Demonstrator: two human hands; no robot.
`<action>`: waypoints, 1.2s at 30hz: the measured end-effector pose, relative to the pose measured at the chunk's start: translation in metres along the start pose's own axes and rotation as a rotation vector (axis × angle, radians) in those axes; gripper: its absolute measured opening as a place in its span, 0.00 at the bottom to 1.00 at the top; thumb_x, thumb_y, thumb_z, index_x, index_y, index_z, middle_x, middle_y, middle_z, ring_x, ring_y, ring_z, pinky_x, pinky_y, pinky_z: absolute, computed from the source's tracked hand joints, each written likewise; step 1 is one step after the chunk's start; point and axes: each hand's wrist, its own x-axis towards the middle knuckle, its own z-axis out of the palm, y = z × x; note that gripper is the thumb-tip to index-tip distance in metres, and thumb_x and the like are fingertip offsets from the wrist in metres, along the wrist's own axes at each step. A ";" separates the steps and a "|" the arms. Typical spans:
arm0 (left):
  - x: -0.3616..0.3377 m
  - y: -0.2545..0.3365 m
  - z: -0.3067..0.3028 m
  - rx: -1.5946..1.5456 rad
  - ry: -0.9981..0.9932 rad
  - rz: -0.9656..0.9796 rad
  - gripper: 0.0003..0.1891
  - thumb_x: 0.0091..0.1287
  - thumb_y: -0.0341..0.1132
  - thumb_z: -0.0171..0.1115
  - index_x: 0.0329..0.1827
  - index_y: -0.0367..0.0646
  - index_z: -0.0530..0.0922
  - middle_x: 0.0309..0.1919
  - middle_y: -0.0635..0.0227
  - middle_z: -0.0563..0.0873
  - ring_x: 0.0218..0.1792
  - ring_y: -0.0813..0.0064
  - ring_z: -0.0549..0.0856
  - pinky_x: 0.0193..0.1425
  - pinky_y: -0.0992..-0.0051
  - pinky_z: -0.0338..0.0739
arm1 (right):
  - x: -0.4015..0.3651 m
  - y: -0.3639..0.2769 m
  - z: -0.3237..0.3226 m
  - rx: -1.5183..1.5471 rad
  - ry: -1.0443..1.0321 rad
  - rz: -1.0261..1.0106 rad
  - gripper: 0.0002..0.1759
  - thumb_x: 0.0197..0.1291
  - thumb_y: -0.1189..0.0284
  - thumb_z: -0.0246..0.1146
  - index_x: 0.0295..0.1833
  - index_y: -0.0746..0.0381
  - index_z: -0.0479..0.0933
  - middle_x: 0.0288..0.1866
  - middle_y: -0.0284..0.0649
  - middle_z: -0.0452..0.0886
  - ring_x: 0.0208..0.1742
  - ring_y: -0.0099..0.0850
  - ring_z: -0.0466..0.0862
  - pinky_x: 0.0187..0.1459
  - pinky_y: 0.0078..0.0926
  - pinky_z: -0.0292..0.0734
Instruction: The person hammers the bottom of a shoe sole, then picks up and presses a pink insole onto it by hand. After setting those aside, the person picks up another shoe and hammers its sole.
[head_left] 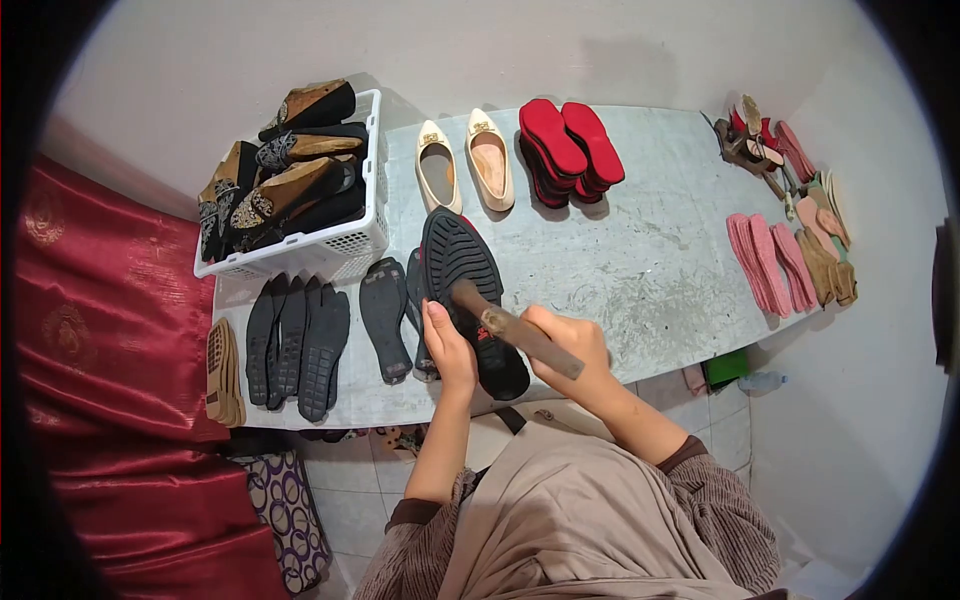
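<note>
A black shoe (462, 262) is held sole up above the front of the table, its ridged tread facing the camera and a small red mark near the heel. My left hand (449, 345) is closed around the shoe's left side. In my right hand (575, 345), the fingers are wrapped round a hammer (530, 340), whose head lies over the middle of the sole. Just left of the shoe, a loose black sole (384, 310) lies on the table, with another partly hidden behind my left hand.
On the grey table (660, 240) are a white basket (372, 215) of shoes, cream flats (489, 165), red soles (552, 140), more black soles (322, 350), tan soles (222, 370) and pink soles (757, 265). Tools (745, 150) lie at the back right.
</note>
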 end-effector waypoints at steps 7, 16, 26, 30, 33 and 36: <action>0.014 -0.030 -0.010 -0.123 -0.035 -0.092 0.35 0.74 0.53 0.38 0.67 0.25 0.56 0.67 0.46 0.62 0.69 0.59 0.60 0.72 0.70 0.50 | -0.020 0.003 0.000 0.042 -0.071 0.004 0.10 0.50 0.65 0.64 0.33 0.57 0.72 0.20 0.39 0.75 0.21 0.38 0.78 0.22 0.32 0.68; 0.011 -0.004 0.001 -0.114 0.054 0.126 0.26 0.74 0.46 0.44 0.64 0.32 0.60 0.56 0.55 0.72 0.52 0.68 0.75 0.54 0.72 0.70 | -0.034 0.008 -0.004 0.022 -0.164 0.017 0.11 0.49 0.66 0.65 0.34 0.57 0.72 0.21 0.39 0.75 0.22 0.40 0.77 0.22 0.33 0.68; 0.019 -0.010 0.000 -0.320 0.118 0.174 0.21 0.73 0.40 0.47 0.63 0.40 0.58 0.49 0.56 0.75 0.36 0.65 0.83 0.33 0.66 0.85 | -0.042 0.005 -0.012 0.043 -0.211 0.031 0.10 0.50 0.64 0.64 0.34 0.56 0.74 0.22 0.39 0.78 0.22 0.40 0.78 0.23 0.34 0.69; 0.024 -0.015 -0.007 -0.283 0.177 0.157 0.21 0.72 0.41 0.48 0.63 0.41 0.58 0.48 0.55 0.76 0.33 0.64 0.84 0.33 0.66 0.85 | -0.041 0.002 -0.014 0.038 -0.204 0.034 0.10 0.50 0.63 0.64 0.34 0.55 0.73 0.20 0.38 0.76 0.22 0.40 0.78 0.22 0.35 0.69; 0.017 0.010 0.000 -0.404 0.195 0.115 0.21 0.73 0.41 0.47 0.63 0.41 0.58 0.49 0.56 0.76 0.34 0.65 0.84 0.33 0.68 0.84 | -0.039 0.006 -0.016 -0.115 -0.290 0.021 0.10 0.50 0.63 0.64 0.33 0.55 0.73 0.20 0.38 0.75 0.21 0.41 0.77 0.22 0.35 0.68; 0.019 0.017 -0.005 -0.365 0.279 0.157 0.22 0.73 0.41 0.48 0.64 0.40 0.58 0.51 0.57 0.75 0.37 0.67 0.83 0.35 0.69 0.84 | -0.048 0.008 -0.020 0.048 -0.314 0.030 0.10 0.49 0.63 0.64 0.33 0.55 0.72 0.20 0.38 0.76 0.21 0.40 0.78 0.22 0.35 0.68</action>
